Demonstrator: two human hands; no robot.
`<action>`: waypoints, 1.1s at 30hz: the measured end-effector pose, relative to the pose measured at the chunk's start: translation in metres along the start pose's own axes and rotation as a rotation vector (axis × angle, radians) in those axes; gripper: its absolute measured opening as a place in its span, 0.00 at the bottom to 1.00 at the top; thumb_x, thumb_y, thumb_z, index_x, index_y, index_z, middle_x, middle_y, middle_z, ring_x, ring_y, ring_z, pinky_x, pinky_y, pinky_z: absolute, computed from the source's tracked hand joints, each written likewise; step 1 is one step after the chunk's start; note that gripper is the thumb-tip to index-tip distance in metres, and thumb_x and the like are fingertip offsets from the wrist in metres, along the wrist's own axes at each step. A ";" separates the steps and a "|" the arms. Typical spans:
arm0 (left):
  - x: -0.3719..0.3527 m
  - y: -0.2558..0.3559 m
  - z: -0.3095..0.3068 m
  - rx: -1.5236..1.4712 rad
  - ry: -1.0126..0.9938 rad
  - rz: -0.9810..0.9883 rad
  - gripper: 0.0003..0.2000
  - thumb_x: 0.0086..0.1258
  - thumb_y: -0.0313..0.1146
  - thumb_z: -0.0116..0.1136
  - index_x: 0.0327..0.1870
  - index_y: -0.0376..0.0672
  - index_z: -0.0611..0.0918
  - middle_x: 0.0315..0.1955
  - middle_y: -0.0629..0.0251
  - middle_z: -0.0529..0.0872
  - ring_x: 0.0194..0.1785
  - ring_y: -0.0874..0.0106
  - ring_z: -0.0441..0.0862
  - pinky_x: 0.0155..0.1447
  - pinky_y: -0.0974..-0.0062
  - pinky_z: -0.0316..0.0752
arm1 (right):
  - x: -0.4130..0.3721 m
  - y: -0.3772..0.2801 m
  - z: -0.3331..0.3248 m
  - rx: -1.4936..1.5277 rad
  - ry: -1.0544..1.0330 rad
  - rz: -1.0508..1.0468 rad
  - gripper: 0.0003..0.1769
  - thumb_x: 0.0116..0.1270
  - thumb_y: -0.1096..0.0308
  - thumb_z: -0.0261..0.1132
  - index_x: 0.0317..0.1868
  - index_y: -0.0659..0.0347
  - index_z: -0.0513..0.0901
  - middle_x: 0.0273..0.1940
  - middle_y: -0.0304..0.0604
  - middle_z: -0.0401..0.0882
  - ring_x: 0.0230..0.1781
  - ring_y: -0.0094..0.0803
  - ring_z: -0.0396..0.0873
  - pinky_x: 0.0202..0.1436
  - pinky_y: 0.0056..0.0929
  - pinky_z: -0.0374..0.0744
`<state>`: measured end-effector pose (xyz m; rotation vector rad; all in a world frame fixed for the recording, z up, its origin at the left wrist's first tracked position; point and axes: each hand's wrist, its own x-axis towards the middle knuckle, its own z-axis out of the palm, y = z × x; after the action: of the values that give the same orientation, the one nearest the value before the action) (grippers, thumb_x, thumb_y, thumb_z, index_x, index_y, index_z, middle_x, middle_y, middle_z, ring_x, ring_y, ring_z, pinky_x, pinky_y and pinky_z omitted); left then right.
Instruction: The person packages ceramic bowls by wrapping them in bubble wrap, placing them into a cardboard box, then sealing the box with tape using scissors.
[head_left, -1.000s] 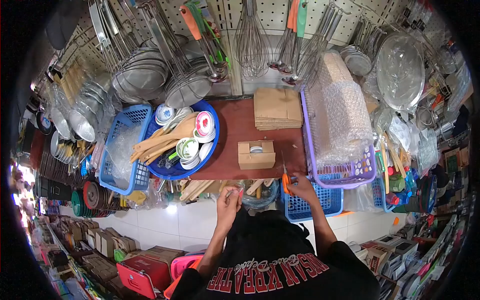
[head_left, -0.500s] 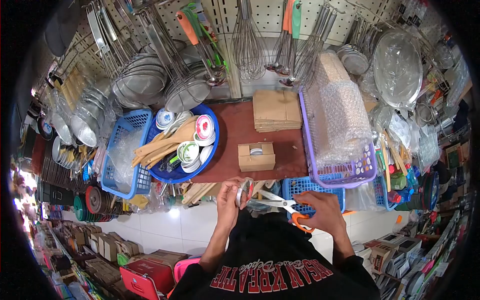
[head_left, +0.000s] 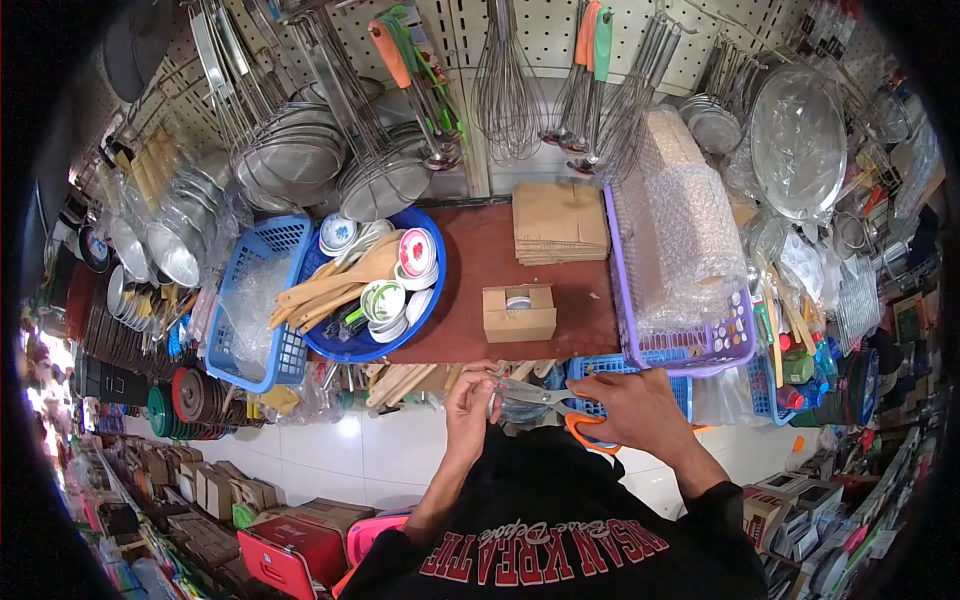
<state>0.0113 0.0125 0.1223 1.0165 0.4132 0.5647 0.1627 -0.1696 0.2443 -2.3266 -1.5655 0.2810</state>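
Note:
My left hand (head_left: pixel 467 408) is closed on a small tape roll, now mostly hidden by the fingers and the blades. In my right hand (head_left: pixel 640 408) are scissors (head_left: pixel 538 394) with orange handles, their metal blades pointing left and overlapping my left fingertips. Both hands are in front of the red-brown table's near edge. Just beyond them on the table stands an open small cardboard box (head_left: pixel 520 325) with a white round item inside.
A blue basin (head_left: pixel 437 300) at the left holds wooden spatulas and small patterned bowls. Beside it is a light blue basket (head_left: pixel 262 375). Flat cardboard pieces (head_left: pixel 560 220) lie behind the box. On the right, a purple basket (head_left: pixel 690 362) holds a bubble-wrap roll (head_left: pixel 700 230). Whisks (head_left: pixel 507 100) hang above.
The scissors have moved left to my left fingertips, their blades now closer together. My left hand has turned, hiding the tape roll that showed before. The view has shifted slightly.

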 end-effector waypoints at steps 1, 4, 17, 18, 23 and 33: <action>-0.001 -0.001 0.000 0.010 -0.011 0.012 0.03 0.78 0.27 0.51 0.43 0.39 0.78 0.54 0.62 0.76 0.31 0.82 0.73 0.27 0.85 0.66 | 0.002 -0.001 -0.001 -0.004 -0.005 -0.016 0.21 0.57 0.55 0.71 0.50 0.51 0.83 0.39 0.40 0.87 0.34 0.39 0.86 0.31 0.39 0.77; -0.003 -0.003 0.001 0.069 -0.013 0.025 0.03 0.77 0.26 0.52 0.43 0.38 0.78 0.54 0.63 0.75 0.31 0.83 0.72 0.26 0.85 0.66 | 0.007 -0.007 -0.009 -0.008 -0.066 -0.010 0.20 0.57 0.58 0.70 0.49 0.53 0.83 0.37 0.42 0.87 0.32 0.41 0.86 0.31 0.41 0.78; -0.004 -0.006 -0.002 0.061 0.054 -0.014 0.04 0.78 0.27 0.52 0.44 0.38 0.79 0.53 0.67 0.75 0.31 0.85 0.71 0.27 0.86 0.65 | 0.014 -0.013 -0.008 -0.099 -0.088 -0.028 0.15 0.55 0.54 0.72 0.42 0.47 0.85 0.20 0.42 0.80 0.22 0.40 0.82 0.25 0.39 0.76; -0.003 -0.007 -0.006 0.069 0.036 0.000 0.04 0.78 0.27 0.51 0.46 0.39 0.78 0.54 0.67 0.75 0.31 0.86 0.71 0.28 0.86 0.65 | 0.015 -0.012 -0.008 -0.099 -0.111 -0.019 0.15 0.55 0.54 0.72 0.42 0.47 0.85 0.20 0.42 0.80 0.23 0.41 0.82 0.26 0.39 0.76; 0.003 -0.004 -0.004 0.067 0.140 0.002 0.14 0.80 0.29 0.47 0.63 0.43 0.70 0.56 0.65 0.73 0.36 0.84 0.71 0.32 0.86 0.67 | 0.013 0.007 0.008 0.141 -0.090 0.137 0.17 0.57 0.56 0.73 0.45 0.49 0.83 0.25 0.43 0.83 0.26 0.44 0.83 0.28 0.40 0.76; 0.068 -0.084 -0.101 1.245 -0.156 0.430 0.41 0.66 0.46 0.63 0.75 0.38 0.57 0.65 0.43 0.64 0.68 0.47 0.65 0.70 0.55 0.62 | 0.002 0.078 0.128 0.624 0.111 0.538 0.21 0.64 0.64 0.67 0.54 0.65 0.75 0.33 0.58 0.83 0.35 0.53 0.85 0.40 0.44 0.80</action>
<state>0.0278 0.0888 -0.0040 2.3680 0.3963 0.5893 0.1874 -0.1751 0.0969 -2.1402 -0.6336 0.6441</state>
